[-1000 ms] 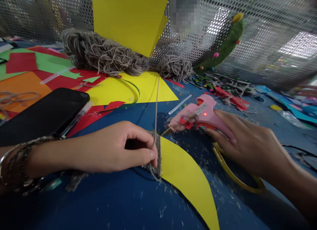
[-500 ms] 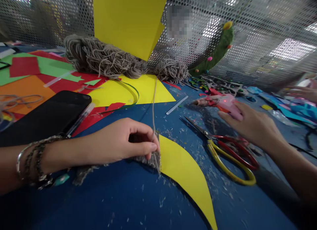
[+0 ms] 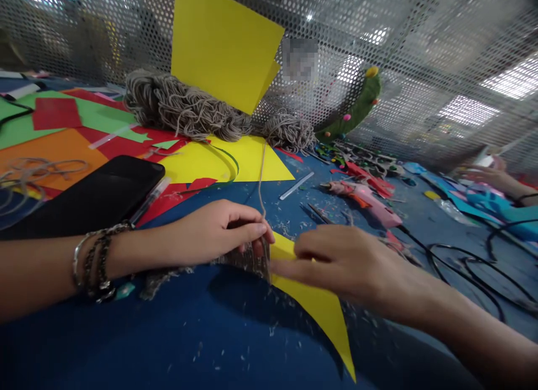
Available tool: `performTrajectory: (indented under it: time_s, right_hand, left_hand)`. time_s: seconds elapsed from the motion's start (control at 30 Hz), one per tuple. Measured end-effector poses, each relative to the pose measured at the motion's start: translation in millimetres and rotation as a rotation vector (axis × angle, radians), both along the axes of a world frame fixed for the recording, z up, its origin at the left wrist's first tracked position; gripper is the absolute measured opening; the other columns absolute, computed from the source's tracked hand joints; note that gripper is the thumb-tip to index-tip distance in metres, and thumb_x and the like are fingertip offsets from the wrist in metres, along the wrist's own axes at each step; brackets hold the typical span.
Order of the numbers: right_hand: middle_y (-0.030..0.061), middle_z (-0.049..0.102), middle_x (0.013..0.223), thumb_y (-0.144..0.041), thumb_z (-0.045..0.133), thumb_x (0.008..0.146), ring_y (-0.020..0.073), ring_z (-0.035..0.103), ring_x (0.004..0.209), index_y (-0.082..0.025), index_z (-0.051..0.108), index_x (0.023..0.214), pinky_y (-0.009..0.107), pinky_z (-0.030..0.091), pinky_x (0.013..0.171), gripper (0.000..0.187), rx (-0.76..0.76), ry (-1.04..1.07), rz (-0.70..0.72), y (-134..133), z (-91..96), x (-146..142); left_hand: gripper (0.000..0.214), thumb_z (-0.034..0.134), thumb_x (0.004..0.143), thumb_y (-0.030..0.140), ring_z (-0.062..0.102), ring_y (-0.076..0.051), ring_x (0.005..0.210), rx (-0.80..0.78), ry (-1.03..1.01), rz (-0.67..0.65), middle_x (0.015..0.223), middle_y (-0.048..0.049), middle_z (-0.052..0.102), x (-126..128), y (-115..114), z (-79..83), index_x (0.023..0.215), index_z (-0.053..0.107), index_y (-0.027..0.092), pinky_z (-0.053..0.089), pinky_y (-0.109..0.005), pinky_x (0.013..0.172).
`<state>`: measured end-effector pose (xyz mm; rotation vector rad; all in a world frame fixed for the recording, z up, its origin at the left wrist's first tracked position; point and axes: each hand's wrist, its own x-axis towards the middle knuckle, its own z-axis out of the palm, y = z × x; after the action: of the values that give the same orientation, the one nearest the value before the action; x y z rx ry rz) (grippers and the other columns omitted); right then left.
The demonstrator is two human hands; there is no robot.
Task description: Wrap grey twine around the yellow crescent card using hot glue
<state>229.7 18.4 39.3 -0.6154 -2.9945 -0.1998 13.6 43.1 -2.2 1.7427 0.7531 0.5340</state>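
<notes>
My left hand (image 3: 229,233) pinches a strand of grey yarn (image 3: 262,182) that runs up toward a heap of yarn at the back. Under those fingers, a curved yellow paper shape (image 3: 311,306) has its left part wrapped in grey yarn rows (image 3: 247,261). My right hand (image 3: 353,267) reaches over the yellow part, index finger stretched out to the edge of the wrapping, other fingers curled, holding nothing visible. Beyond it a pink glue gun (image 3: 374,204) lies on the table. Scissors (image 3: 317,213) are mostly hidden behind my right hand; only the blades' tip shows.
Grey yarn hanks (image 3: 185,107) lie against a perforated metal screen (image 3: 420,93). A black phone (image 3: 96,194) and coloured paper sheets lie left. A clear glue stick (image 3: 296,186) sits mid-table. Black cable (image 3: 474,267) loops at right, near another person's hand (image 3: 490,177).
My right hand has let go of the glue gun, which now lies on the table, and has moved left to the yarn edge, covering most of the scissors. My left hand still pinches the yarn.
</notes>
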Motion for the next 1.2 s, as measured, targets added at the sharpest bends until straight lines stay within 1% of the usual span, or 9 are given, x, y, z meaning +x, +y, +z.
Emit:
performTrajectory:
  time_s: [0.1, 0.17, 0.33, 0.47, 0.57, 0.67, 0.8, 0.9, 1.2]
  right_hand:
    - [-0.0030, 0.050, 0.065, -0.015, 0.032, 0.093, 0.0103, 0.036, 0.054, -0.022, 0.061, 0.093, 0.026, 0.025, 0.050, 0.030, 0.154, -0.096, 0.109, 0.7, -2.5, -19.0]
    - [-0.0027, 0.049, 0.065, -0.013, 0.032, 0.092, 0.0102, 0.036, 0.055, -0.021, 0.061, 0.084, 0.026, 0.024, 0.052, 0.031, 0.214, -0.085, 0.107, 5.4, -4.1, -21.7]
    - [0.0004, 0.055, 0.074, -0.014, 0.033, 0.092, 0.0113, 0.044, 0.064, -0.019, 0.059, 0.079, 0.025, 0.030, 0.055, 0.030, 0.236, -0.039, 0.087, 12.4, -7.3, -14.8]
    - [0.0019, 0.056, 0.080, -0.015, 0.032, 0.092, 0.0095, 0.045, 0.064, -0.019, 0.059, 0.080, 0.022, 0.036, 0.057, 0.029, 0.076, 0.044, 0.042, 16.5, -10.0, -4.7]
    - [0.0060, 0.053, 0.102, -0.021, 0.039, 0.092, 0.0077, 0.050, 0.072, -0.018, 0.059, 0.086, 0.020, 0.041, 0.063, 0.021, -0.155, 0.129, -0.014, 22.1, -12.5, 3.6]
    - [0.0085, 0.048, 0.116, -0.023, 0.043, 0.090, 0.0082, 0.052, 0.082, -0.018, 0.058, 0.086, 0.021, 0.043, 0.071, 0.016, -0.330, 0.207, -0.055, 26.6, -15.1, 7.9]
    - [0.0034, 0.058, 0.090, -0.021, 0.042, 0.091, 0.0077, 0.053, 0.077, -0.017, 0.055, 0.082, 0.019, 0.042, 0.070, 0.016, -0.505, 0.271, -0.046, 27.9, -19.8, 5.1]
    - [-0.0025, 0.057, 0.068, -0.021, 0.043, 0.090, 0.0059, 0.049, 0.060, -0.017, 0.054, 0.080, 0.017, 0.038, 0.058, 0.016, -0.536, 0.264, -0.099, 27.4, -24.2, 2.0]
    - [-0.0038, 0.057, 0.063, -0.022, 0.048, 0.087, 0.0043, 0.047, 0.054, -0.016, 0.057, 0.078, 0.015, 0.034, 0.051, 0.014, -0.567, 0.324, -0.228, 30.1, -32.4, 2.2]
  left_hand:
    - [0.025, 0.043, 0.088, 0.034, 0.056, -0.008, 0.062, 0.002, 0.006, 0.014, 0.073, 0.0035, 0.063, -0.2, -0.4, -0.7, 0.084, 0.061, 0.018, 0.042, -0.015, 0.054]
    - [0.026, 0.043, 0.088, 0.034, 0.054, -0.008, 0.063, 0.025, 0.010, 0.022, 0.072, 0.0042, 0.060, -0.6, 0.1, -0.5, 0.079, 0.060, 0.017, 0.040, -0.015, 0.055]
    - [0.018, 0.044, 0.088, 0.030, 0.050, -0.008, 0.065, 0.135, 0.042, 0.057, 0.071, 0.0054, 0.055, -1.6, 2.1, -0.1, 0.082, 0.058, 0.019, 0.038, -0.016, 0.058]
    - [0.023, 0.044, 0.088, 0.034, 0.044, -0.009, 0.058, 0.247, 0.139, 0.115, 0.063, 0.0057, 0.045, -3.2, -1.4, 0.8, 0.070, 0.046, 0.019, 0.035, -0.018, 0.053]
    - [0.023, 0.043, 0.088, 0.028, 0.045, -0.010, 0.059, 0.520, 0.210, -0.030, 0.066, 0.0041, 0.047, -5.0, -5.5, 1.9, 0.068, 0.045, 0.018, 0.035, -0.021, 0.054]
    - [0.018, 0.040, 0.090, 0.023, 0.050, -0.013, 0.066, 0.849, 0.235, -0.219, 0.076, -0.0001, 0.057, -7.2, -8.0, 1.6, 0.079, 0.054, 0.017, 0.037, -0.025, 0.059]
    - [0.025, 0.038, 0.092, 0.027, 0.053, -0.018, 0.071, 1.199, 0.279, -0.412, 0.083, -0.0047, 0.061, -10.6, -10.7, -0.3, 0.095, 0.061, 0.017, 0.042, -0.032, 0.067]
    - [0.027, 0.044, 0.089, 0.033, 0.055, -0.020, 0.073, 1.210, 0.278, -0.438, 0.083, -0.0053, 0.062, -12.0, -13.5, -1.1, 0.101, 0.063, 0.018, 0.045, -0.035, 0.068]
    - [0.034, 0.058, 0.078, 0.039, 0.057, -0.021, 0.071, 1.196, 0.271, -0.390, 0.080, -0.0047, 0.067, -11.0, -17.7, -3.2, 0.099, 0.066, 0.014, 0.047, -0.035, 0.064]
